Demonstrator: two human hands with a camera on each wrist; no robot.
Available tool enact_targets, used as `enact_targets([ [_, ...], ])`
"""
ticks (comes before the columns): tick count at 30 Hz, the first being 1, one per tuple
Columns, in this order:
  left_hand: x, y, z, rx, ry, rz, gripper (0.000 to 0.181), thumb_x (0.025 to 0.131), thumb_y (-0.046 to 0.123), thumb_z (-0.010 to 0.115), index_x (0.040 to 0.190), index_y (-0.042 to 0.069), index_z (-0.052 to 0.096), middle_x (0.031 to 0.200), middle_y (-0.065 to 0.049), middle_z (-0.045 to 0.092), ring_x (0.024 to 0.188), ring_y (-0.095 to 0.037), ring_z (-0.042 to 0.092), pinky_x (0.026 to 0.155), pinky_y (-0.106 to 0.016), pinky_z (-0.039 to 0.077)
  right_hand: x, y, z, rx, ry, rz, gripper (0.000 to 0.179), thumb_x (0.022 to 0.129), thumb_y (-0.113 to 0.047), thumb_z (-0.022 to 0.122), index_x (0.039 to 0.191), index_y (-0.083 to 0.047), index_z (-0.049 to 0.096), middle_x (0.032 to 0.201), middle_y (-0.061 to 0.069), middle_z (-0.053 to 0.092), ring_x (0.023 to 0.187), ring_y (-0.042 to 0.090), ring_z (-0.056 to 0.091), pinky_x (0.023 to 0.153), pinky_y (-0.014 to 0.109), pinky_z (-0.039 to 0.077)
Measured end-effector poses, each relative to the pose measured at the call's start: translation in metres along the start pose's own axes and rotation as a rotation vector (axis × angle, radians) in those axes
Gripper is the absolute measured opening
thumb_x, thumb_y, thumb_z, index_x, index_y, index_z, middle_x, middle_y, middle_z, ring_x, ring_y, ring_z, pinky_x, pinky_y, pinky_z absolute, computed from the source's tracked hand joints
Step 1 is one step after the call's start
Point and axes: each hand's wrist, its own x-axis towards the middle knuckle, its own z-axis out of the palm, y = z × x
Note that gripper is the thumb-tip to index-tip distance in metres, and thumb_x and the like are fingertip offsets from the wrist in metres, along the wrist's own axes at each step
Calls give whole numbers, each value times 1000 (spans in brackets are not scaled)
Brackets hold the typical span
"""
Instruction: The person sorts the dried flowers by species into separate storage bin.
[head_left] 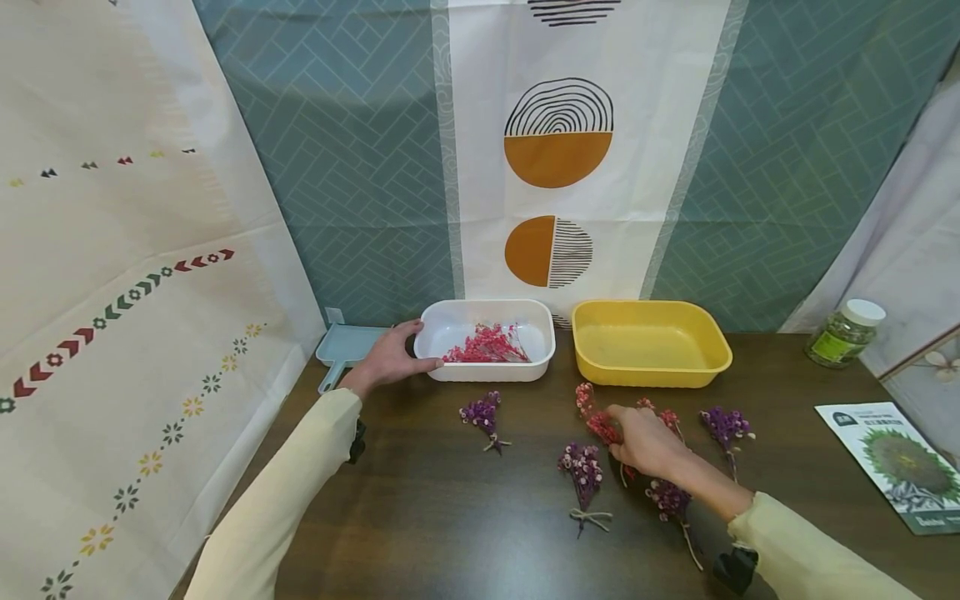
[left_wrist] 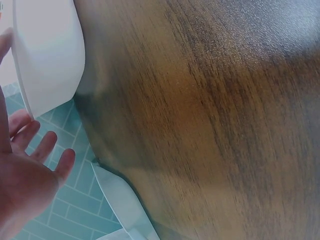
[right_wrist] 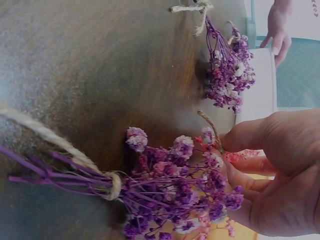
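Note:
At the left end of the white plastic tub (head_left: pixel 491 372), my left hand (head_left: pixel 392 358) holds the rim near a corner, thumb toward the front. Red dried flowers (head_left: pixel 487 343) lie inside that tub. With thumb and fingers, my right hand (head_left: pixel 648 442) pinches a small red dried flower bunch (head_left: pixel 600 423) by its twine-tied stems, low over the table. Another red bunch (head_left: pixel 666 415) shows just beyond the hand, partly hidden. Purple dried flower bunches (head_left: pixel 581 467) lie around it; one (right_wrist: pixel 175 185) fills the foreground of the right wrist view.
A yellow tub (head_left: pixel 652 377) stands right of the white one, before the hanging cloth. A pale blue dustpan (head_left: pixel 352 342) lies at the left. On the right are a lidded jar (head_left: pixel 840 337) and a sunflower-printed packet (head_left: pixel 892 458).

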Motion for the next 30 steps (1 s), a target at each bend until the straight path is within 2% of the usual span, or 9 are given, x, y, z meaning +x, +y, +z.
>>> enact_targets([
  [6,0,1,-1,2,0,-3,94,82,51,77,151,-1,38,157,-20,33,142,-40,30,111,-60,29,1,-2,-5,-2,17,-17,44,83,4,75,124,7,60,67,0,54,46,11,48,45,27,41],
  [15,2,-1,-1,11,0,-6,95,83,52,76,152,-1,38,157,-20,32,142,-40,30,111,-60,28,6,-8,-15,-1,38,-26,46,83,4,76,126,8,59,74,4,59,49,12,51,46,27,46],
  [22,1,-2,-1,8,4,-5,95,82,52,77,151,-1,38,157,-21,33,141,-41,31,110,-61,29,13,-12,-22,-27,81,-75,43,82,3,77,121,8,61,82,8,63,56,14,53,48,28,46],
  [30,1,-1,1,1,-1,-10,95,82,52,76,152,0,38,157,-20,33,141,-40,32,109,-61,31,22,-18,-26,-59,112,-131,35,81,3,77,113,4,65,79,5,60,55,14,51,47,28,44],
])
